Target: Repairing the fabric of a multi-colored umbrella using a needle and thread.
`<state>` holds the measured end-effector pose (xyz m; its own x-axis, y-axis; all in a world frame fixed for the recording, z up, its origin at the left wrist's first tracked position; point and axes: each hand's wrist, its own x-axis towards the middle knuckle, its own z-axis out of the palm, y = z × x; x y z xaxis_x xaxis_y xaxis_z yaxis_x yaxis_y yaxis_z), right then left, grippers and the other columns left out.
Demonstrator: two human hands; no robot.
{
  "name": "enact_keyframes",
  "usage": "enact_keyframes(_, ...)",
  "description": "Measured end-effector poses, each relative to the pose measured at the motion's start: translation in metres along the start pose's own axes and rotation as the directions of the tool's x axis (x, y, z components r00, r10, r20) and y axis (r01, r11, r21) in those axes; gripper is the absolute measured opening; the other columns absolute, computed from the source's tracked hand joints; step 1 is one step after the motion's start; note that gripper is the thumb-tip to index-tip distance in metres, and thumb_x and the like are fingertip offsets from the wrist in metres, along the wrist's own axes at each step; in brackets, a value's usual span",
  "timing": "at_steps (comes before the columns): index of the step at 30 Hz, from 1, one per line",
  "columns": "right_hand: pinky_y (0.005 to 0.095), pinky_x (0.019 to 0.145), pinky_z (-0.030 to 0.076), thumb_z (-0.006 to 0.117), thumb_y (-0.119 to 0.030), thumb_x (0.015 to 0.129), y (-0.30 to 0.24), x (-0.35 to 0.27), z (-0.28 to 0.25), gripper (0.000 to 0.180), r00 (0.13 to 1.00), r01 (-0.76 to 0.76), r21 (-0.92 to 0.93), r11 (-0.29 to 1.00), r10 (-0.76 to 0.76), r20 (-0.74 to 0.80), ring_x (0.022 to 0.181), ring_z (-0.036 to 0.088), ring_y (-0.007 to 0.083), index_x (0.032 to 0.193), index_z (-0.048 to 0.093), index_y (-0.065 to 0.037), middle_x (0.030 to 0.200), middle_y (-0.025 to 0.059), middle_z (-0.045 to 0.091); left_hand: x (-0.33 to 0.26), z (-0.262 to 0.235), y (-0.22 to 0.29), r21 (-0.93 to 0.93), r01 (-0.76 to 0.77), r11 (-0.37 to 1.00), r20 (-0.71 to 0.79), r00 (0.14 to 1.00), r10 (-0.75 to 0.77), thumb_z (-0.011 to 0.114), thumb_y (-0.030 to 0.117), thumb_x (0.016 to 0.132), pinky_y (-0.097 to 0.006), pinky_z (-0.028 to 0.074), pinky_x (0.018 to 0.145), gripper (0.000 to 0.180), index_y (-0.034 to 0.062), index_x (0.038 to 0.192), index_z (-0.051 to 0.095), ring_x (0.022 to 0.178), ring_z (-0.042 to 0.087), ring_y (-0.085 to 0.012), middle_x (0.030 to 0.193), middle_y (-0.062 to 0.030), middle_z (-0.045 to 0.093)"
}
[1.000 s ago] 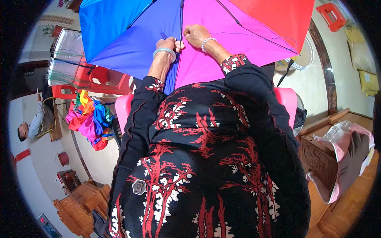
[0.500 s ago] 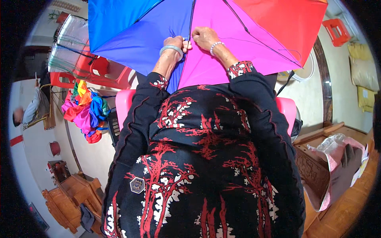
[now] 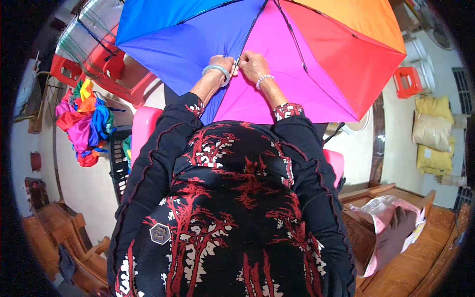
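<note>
An opened umbrella (image 3: 277,89) with blue, violet, pink, red and orange panels spreads before me, its inner side and dark metal ribs (image 3: 251,30) facing me. My left hand (image 3: 222,67), with a pale bangle on the wrist, is closed around the rib and cloth where the violet and pink panels meet. Just right of it, over the pink panel, my right hand (image 3: 254,66) wears a beaded bracelet. Its fingers are pinched together at the same rib, nearly touching the left fingers. Whatever sits between the right fingertips is too small to make out.
Colourful folded cloth (image 3: 86,121) is piled at the left, beside a black plastic crate (image 3: 119,158). Red stools (image 3: 111,62) stand behind it. Carved wooden furniture (image 3: 420,247) with a pink bag (image 3: 391,227) is at lower right; yellow sacks (image 3: 433,133) lie farther right.
My right hand has come down and in toward the rib, closer to my left hand. The view has shifted, and more of the umbrella's red and orange panels shows.
</note>
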<state>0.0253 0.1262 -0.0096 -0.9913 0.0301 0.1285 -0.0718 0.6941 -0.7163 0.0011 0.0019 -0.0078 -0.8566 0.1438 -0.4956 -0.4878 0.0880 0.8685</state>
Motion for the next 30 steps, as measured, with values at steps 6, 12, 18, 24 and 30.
enact_keyframes(6,0.0419,0.061,0.044,0.051,-0.015,0.072,0.001,0.003,0.003,0.012,0.990,0.144,-0.171,0.975,-0.143,0.023,0.068,0.057,0.0333,0.071,0.057,-0.004,0.072,0.0185,0.058,-0.003,0.004,-0.004,0.191,-0.038,0.981,-0.097,0.994,0.058,0.044,0.008,0.077,-0.031,0.040,0.038,0.019,0.0002,0.060,0.051,0.041,0.053,-0.0192,0.051,-0.0097,0.054)
enact_keyframes(12,0.0429,0.066,0.045,0.049,-0.013,0.072,-0.006,0.009,-0.034,0.013,0.954,0.293,-0.492,0.820,-0.220,0.202,0.069,0.057,0.0355,0.072,0.057,-0.002,0.079,0.0200,0.059,-0.012,0.012,-0.001,0.049,-0.032,0.998,-0.187,0.981,0.041,0.043,0.013,0.079,-0.032,0.043,0.040,0.023,0.0013,0.062,0.052,0.042,0.054,-0.0180,0.052,-0.0084,0.055)
enact_keyframes(18,0.0275,0.050,0.050,0.052,-0.010,0.079,-0.039,0.023,-0.130,0.010,0.956,-0.291,0.704,0.648,0.166,0.242,0.059,0.056,0.0171,0.085,0.049,-0.002,0.078,0.0138,0.058,-0.013,0.015,0.005,0.078,-0.051,0.996,-0.136,0.989,0.061,0.044,0.016,0.080,-0.032,0.046,0.044,0.023,0.0022,0.065,0.055,0.046,0.057,-0.0186,0.056,-0.0090,0.058)
enact_keyframes(24,0.0254,0.052,0.044,0.051,-0.018,0.084,-0.067,-0.023,-0.237,0.013,0.989,0.147,0.747,0.648,-0.102,-0.106,0.058,0.046,0.0114,0.087,0.048,-0.006,0.070,0.0013,0.046,0.032,0.001,-0.030,0.524,-0.196,0.829,-0.057,0.963,0.264,0.049,0.019,0.078,-0.032,0.049,0.056,0.020,0.0047,0.070,0.061,0.061,0.061,-0.0203,0.063,-0.0092,0.062)
enact_keyframes(30,0.0244,0.057,0.037,0.045,-0.011,0.086,-0.044,-0.091,-0.404,0.012,0.907,0.422,0.759,0.495,-0.235,-0.351,0.054,0.034,0.0102,0.076,0.046,-0.004,0.061,0.0003,0.035,0.035,-0.003,-0.031,0.641,-0.246,0.727,0.025,0.953,0.301,0.054,0.024,0.075,-0.034,0.049,0.064,0.020,0.0063,0.072,0.064,0.074,0.062,-0.0216,0.070,-0.0099,0.063)
